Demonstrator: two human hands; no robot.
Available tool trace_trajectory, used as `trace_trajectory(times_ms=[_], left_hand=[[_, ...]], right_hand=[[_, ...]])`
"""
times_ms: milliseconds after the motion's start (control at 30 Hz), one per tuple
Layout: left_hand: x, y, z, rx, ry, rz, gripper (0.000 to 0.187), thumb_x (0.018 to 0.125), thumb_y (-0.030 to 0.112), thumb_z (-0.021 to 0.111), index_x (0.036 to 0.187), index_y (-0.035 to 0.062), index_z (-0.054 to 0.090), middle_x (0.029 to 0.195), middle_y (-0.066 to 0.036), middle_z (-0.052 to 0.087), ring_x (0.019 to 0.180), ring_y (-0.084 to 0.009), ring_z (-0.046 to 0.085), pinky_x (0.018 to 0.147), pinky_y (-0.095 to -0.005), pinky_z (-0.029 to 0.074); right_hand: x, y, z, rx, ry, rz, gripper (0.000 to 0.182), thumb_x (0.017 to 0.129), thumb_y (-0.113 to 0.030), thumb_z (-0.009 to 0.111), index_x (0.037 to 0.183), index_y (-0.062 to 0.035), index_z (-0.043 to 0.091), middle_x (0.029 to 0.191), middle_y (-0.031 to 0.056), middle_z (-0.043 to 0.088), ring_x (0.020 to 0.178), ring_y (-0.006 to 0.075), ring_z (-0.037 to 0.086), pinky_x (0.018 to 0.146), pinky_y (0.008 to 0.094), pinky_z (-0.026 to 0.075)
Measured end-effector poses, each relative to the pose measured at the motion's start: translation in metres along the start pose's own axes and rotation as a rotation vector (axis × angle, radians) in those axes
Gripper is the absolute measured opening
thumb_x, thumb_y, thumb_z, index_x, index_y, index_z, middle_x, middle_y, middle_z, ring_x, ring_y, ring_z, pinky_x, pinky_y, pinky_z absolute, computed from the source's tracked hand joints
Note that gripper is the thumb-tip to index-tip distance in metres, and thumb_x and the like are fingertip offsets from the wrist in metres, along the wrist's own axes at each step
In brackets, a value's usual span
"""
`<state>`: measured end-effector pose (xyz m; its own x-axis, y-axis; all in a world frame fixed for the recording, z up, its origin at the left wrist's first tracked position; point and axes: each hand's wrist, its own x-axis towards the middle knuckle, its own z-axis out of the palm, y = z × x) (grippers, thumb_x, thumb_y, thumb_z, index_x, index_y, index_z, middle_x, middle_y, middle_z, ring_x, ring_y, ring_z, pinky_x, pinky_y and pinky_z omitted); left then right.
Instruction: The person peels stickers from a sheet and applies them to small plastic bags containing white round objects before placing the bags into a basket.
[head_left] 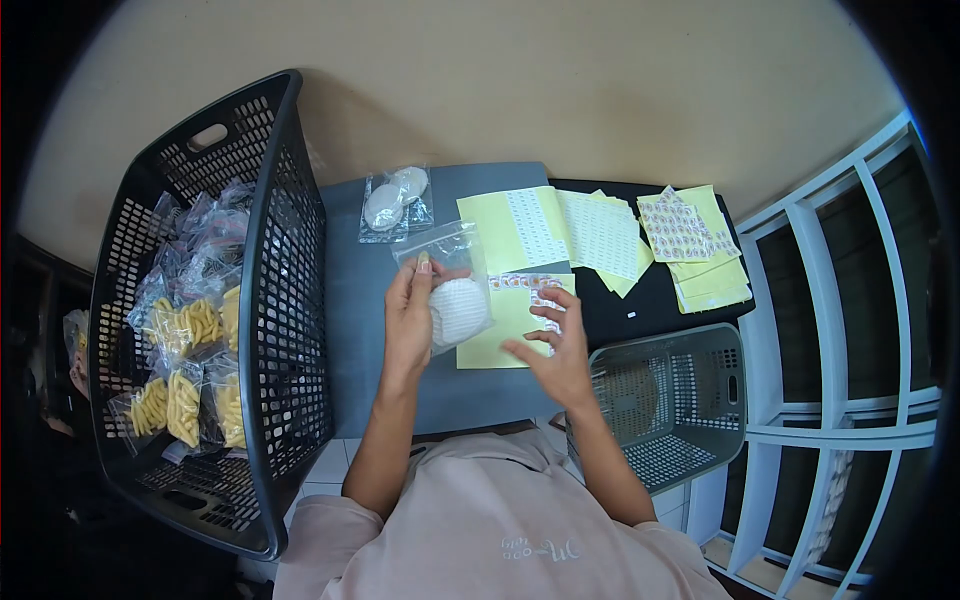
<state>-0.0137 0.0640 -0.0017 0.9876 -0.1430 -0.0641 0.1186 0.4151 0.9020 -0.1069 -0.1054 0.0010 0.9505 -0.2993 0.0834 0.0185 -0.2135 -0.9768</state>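
My left hand (411, 310) pinches the upper part of a clear zip bag (462, 247), which hangs tilted over the grey table. Inside the bag lies a stack of round white cotton pads (460, 308). To the right, my right hand (557, 345) is held apart from the bag with its fingers spread and curved. Below that hand is a yellow sheet (490, 345) with small printed stickers (530, 283) on it, partly covered by the fingers. Another clear bag with round white pads (384, 207) rests at the back of the table.
A large dark basket (285, 250) stands at the left, holding clear bags with yellow contents (184, 408). Sticker sheets (605, 235) and yellow backing sheets (713, 290) lie at the back right. A grey-green basket (665, 340) is below right, beside a white shelf frame (800, 437).
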Motion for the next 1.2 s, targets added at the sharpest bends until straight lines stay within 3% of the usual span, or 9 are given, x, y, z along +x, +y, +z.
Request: trace_trajectory(times_ms=[33,133,267,433,733,833,967,1067,1200], left_hand=[[0.002,0.003,-0.001,0.023,-0.033,-0.041,0.023,0.102,0.021,0.04,0.094,0.003,0.051,0.096,-0.023,0.066,0.09,-0.0248,0.067,0.074,-0.0325,0.057],[0.002,-0.001,0.003,0.081,-0.095,-0.053,0.025,0.102,0.023,0.039,0.093,0.0036,0.052,0.095,-0.023,0.066,0.088,-0.0226,0.067,0.074,-0.0303,0.055],[-0.005,0.001,0.016,0.055,-0.186,-0.097,0.03,0.102,0.026,0.039,0.093,0.0014,0.053,0.093,-0.021,0.067,0.086,-0.0191,0.065,0.073,-0.0273,0.051],[-0.012,0.001,0.024,0.026,-0.225,-0.129,0.029,0.102,0.024,0.04,0.093,0.0009,0.054,0.089,-0.013,0.063,0.086,-0.017,0.063,0.073,-0.0269,0.05],[-0.014,-0.011,0.018,0.086,-0.199,-0.12,0.032,0.102,0.026,0.042,0.093,0.0002,0.058,0.089,-0.008,0.06,0.09,-0.0122,0.056,0.08,-0.0265,0.043],[-0.014,-0.011,0.018,0.126,-0.207,-0.115,0.032,0.102,0.03,0.043,0.093,0.0027,0.056,0.086,-0.007,0.059,0.082,-0.011,0.058,0.071,-0.0245,0.047],[-0.019,-0.011,0.021,0.072,-0.188,-0.084,0.029,0.102,0.027,0.043,0.094,0.0025,0.056,0.088,-0.006,0.059,0.082,-0.0106,0.058,0.071,-0.0233,0.047],[-0.018,-0.015,0.02,0.061,-0.147,-0.053,0.028,0.103,0.022,0.04,0.093,0.001,0.056,0.087,-0.006,0.058,0.082,-0.0109,0.059,0.072,-0.0234,0.047],[-0.019,-0.004,0.026,-0.062,-0.147,-0.079,0.028,0.103,0.02,0.037,0.094,-0.0006,0.054,0.086,-0.006,0.058,0.084,-0.0137,0.063,0.073,-0.0249,0.047]], right_hand=[[0.003,0.001,-0.008,-0.001,-0.003,0.0,0.065,0.072,-0.019,0.082,0.12,-0.0001,0.044,0.117,0.0144,0.047,0.104,0.0252,0.053,0.08,0.0339,0.05],[0.013,-0.021,-0.02,0.025,-0.054,-0.102,0.003,0.084,0.004,0.06,0.084,0.003,0.058,0.092,0.0085,0.056,0.076,0.0151,0.059,0.064,0.0254,0.05],[0.019,-0.042,-0.024,-0.071,-0.225,-0.166,0.007,0.083,0.003,0.062,0.088,0.0033,0.057,0.093,0.0097,0.054,0.077,0.0166,0.058,0.064,0.027,0.048],[0.023,-0.057,-0.018,-0.329,-0.39,-0.325,0.008,0.083,0.003,0.061,0.088,0.0027,0.054,0.094,0.013,0.05,0.078,0.0284,0.056,0.068,0.0364,0.045],[0.025,-0.06,-0.008,-0.425,-0.468,-0.351,0.007,0.083,0.002,0.06,0.086,0.004,0.053,0.1,0.0174,0.045,0.079,0.0346,0.056,0.069,0.0433,0.044],[0.026,-0.06,-0.006,-0.44,-0.476,-0.351,0.007,0.083,0.003,0.059,0.085,0.0049,0.053,0.099,0.0175,0.045,0.079,0.0359,0.056,0.069,0.0436,0.045],[0.025,-0.052,0.001,-0.472,-0.429,-0.395,0.008,0.082,0.003,0.059,0.085,0.0059,0.053,0.1,0.0179,0.044,0.079,0.0363,0.056,0.068,0.0438,0.045],[0.025,-0.046,0.006,-0.47,-0.343,-0.435,0.012,0.081,0.003,0.063,0.086,0.0031,0.053,0.1,0.0168,0.045,0.075,0.0323,0.058,0.064,0.0403,0.046],[0.021,-0.046,0.005,-0.405,-0.188,-0.29,0.03,0.075,0.001,0.071,0.096,0.0001,0.05,0.101,0.0132,0.046,0.084,0.0234,0.059,0.063,0.0354,0.048]])
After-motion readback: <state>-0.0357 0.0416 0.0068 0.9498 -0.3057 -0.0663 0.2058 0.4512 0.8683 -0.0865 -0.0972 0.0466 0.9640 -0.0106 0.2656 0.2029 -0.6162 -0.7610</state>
